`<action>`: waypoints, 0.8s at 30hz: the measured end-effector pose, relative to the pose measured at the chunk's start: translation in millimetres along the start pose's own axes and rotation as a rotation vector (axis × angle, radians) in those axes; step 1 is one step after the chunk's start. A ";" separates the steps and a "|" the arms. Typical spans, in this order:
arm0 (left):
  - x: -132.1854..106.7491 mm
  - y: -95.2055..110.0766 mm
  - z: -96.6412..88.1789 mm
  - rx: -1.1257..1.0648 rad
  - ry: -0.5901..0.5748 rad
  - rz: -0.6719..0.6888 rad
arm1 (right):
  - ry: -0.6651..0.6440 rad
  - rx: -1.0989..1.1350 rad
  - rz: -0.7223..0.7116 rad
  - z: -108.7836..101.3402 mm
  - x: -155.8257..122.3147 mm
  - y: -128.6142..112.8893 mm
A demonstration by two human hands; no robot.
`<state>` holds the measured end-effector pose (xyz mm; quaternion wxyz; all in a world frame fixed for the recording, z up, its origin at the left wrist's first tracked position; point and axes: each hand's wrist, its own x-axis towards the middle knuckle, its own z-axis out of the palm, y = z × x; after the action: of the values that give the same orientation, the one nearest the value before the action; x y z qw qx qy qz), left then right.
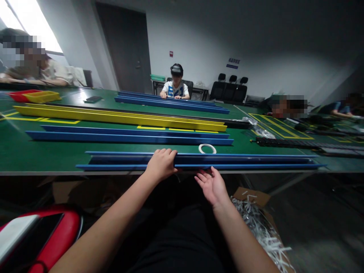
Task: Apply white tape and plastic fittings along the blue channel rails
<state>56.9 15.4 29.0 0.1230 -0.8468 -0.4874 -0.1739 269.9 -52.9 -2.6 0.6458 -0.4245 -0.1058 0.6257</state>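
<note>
A long blue channel point(250, 161) lies along the near edge of the green table, its two side walls upright and a dark hollow between them. My left hand point(162, 163) grips it left of its middle, fingers wrapped over both walls. Palm up, my right hand point(212, 185) is at the table edge under the near wall, its fingers spread and the thumb at the blue wall. Just behind the channel lies a white ring-shaped roll of tape point(207, 149).
Farther back lie blue channels point(131, 137), a yellow channel point(122, 116) and more blue strips point(170, 104). Red and yellow trays point(42, 97) stand at the left. Below the edge are a carton of white strips point(261, 223) and a red stool point(57, 231). Several people sit around.
</note>
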 end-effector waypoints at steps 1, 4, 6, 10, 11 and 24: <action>-2.1 1.5 -1.0 -0.002 0.013 -0.005 | 0.004 0.003 0.000 0.8 -0.3 -1.5; -7.3 5.2 -2.7 -0.012 0.039 -0.022 | 0.017 0.009 -0.019 1.5 0.1 -3.8; -9.9 6.7 -2.7 -0.020 0.050 -0.034 | 0.017 0.005 -0.044 0.6 1.1 -4.9; -14.9 7.1 -1.4 -0.043 0.067 -0.055 | 0.017 -0.022 -0.052 -0.5 2.6 -8.8; -16.3 6.7 -1.3 -0.047 0.070 -0.059 | 0.027 -0.018 -0.050 0.1 2.1 -9.8; -36.8 28.3 -17.8 -0.046 0.197 -0.018 | 0.175 0.071 -0.332 24.1 -20.7 -13.2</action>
<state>61.3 -34.2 28.9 0.1494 -0.8238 -0.4764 -0.2685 259.3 -59.7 29.4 0.7615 -0.4309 -0.0954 0.4747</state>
